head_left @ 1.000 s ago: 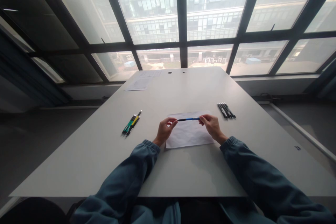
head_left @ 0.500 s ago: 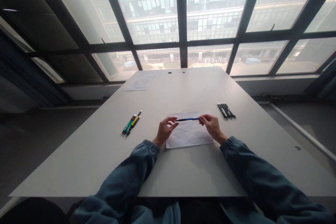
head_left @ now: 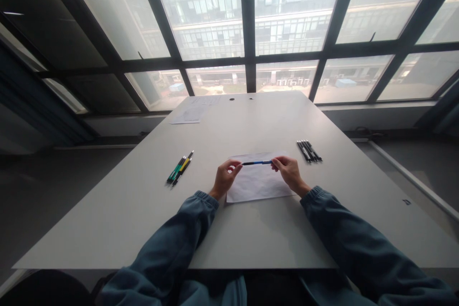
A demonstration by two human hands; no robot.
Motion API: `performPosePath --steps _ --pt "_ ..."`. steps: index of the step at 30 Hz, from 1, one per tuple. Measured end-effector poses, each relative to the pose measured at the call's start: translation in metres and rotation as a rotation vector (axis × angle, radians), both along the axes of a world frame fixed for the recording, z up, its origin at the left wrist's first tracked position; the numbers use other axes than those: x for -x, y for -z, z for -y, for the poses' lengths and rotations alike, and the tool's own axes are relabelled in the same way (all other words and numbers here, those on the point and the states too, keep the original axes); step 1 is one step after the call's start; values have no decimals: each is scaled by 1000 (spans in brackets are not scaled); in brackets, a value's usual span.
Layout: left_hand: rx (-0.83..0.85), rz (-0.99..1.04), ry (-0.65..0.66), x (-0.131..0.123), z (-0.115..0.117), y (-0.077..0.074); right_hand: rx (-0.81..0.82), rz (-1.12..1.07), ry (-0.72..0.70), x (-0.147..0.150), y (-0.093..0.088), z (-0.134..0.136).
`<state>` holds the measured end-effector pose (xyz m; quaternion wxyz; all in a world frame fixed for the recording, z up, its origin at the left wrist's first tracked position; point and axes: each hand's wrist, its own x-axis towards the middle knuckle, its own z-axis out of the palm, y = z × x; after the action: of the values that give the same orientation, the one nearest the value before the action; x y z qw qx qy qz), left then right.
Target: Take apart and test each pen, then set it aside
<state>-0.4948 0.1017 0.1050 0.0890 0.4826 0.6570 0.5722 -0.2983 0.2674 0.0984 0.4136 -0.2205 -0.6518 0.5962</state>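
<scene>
A blue and black pen is held level above a sheet of white paper, stretched between both hands. My left hand pinches its dark tip end between thumb and fingers. At the blue end, my right hand has its fingers closed around the pen. Off to the left of my left hand lie several green, yellow and black pens side by side. On the right, past my right hand, a row of several black pens rests on the white table.
More printed paper lies at the table's far left corner. Two small dark round spots sit near the far edge. A small dark mark shows on the table at right. Tall framed windows rise behind the table.
My left thumb and fingers have closed together on the pen's dark tip end; before, they were apart around it. My right hand and the laid-out pens stay where they were.
</scene>
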Motion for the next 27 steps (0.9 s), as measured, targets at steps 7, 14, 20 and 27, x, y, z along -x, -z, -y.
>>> performPosePath --steps 7,14,20,27 --pt "30 33 5 2 -1 4 -4 -2 -7 0 2 -1" --pt "52 134 66 5 -4 9 6 2 7 1 2 -2" --pt "-3 182 82 5 -4 8 4 -3 4 1 4 -2" --pt "-9 87 39 -1 -1 2 5 11 1 -1 0 -1"
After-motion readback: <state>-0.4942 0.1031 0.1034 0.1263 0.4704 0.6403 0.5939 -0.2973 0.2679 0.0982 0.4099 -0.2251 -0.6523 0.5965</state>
